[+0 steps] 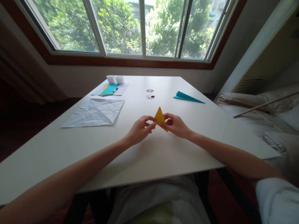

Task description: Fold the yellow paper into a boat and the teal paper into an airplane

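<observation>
A small folded yellow paper (pixel 159 116), pointed at the top like a triangle, is held up between my two hands above the white table. My left hand (pixel 143 127) pinches its left edge between thumb and fingers. On the other side, my right hand (pixel 175 124) grips the right edge, with the thumb across the front face near the bottom. A lower corner of the paper sticks out beneath the right thumb. The back of the paper is hidden from me.
Left on the white table (pixel 140 161) lies a creased white sheet (pixel 95 112). Behind it are teal paper (pixel 110 89), a pen (pixel 116 88) and two white paper boxes (pixel 115 79). A teal folded paper plane (pixel 188 97) rests at right. Two round pieces (pixel 150 96) lie mid-table.
</observation>
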The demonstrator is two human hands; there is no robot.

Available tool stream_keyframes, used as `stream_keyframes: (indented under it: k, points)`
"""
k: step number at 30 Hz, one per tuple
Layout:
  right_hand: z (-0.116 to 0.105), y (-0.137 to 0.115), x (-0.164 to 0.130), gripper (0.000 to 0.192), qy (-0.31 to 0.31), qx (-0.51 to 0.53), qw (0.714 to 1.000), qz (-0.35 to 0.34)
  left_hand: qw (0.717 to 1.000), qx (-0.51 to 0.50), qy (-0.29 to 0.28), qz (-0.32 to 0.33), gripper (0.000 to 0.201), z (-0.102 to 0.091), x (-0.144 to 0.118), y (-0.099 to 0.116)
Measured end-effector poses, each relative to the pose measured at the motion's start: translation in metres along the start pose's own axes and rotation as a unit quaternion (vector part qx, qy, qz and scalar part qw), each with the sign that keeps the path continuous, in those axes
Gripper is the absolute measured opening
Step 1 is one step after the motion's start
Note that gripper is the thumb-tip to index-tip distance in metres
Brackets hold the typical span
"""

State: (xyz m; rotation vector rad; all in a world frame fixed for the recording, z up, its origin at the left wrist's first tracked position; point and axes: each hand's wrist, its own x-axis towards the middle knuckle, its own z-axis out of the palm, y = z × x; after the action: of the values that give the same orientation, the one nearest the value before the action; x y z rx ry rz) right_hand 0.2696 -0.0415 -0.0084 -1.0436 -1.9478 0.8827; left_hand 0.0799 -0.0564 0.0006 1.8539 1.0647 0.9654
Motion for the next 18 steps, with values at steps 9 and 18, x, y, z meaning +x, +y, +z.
stream_keyframes:
  k: [9, 18]
  points:
    - [0.008, -0.012, -0.009, 0.035, -0.052, 0.076, 0.996, -0.005, 0.993, -0.102, 0.007, -0.065, 0.034, 0.002, 0.001, 0.005]
    - [0.007, -0.008, -0.007, 0.036, -0.074, 0.161, 0.984, -0.02, 0.99, -0.126, -0.022, -0.05, 0.03, 0.0, 0.001, -0.001]
